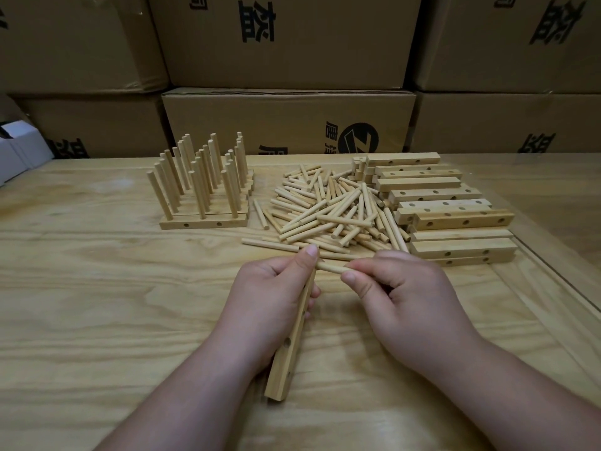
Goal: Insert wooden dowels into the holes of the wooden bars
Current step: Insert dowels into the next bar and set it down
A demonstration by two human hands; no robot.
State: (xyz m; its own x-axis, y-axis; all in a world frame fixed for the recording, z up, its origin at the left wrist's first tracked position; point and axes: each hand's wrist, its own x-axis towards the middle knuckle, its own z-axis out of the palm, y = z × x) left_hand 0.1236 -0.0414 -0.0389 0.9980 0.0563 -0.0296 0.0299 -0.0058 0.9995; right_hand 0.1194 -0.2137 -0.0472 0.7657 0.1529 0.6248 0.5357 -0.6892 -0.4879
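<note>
Dowel pinched in right hand grip; bar clasped in left hand.

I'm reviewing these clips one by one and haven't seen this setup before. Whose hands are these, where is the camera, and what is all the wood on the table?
There is no machine here: a person works with bare hands, filmed by a wide-angle camera on their head, looking forward and down. The left hand grips a wooden bar with holes along its side. The right hand pinches a single dowel, its end close to the bar's far end. On the wooden table lie a pile of loose dowels, a stack of empty bars to its right, and finished bars with upright dowels to its left. Cardboard boxes stand behind.
</note>
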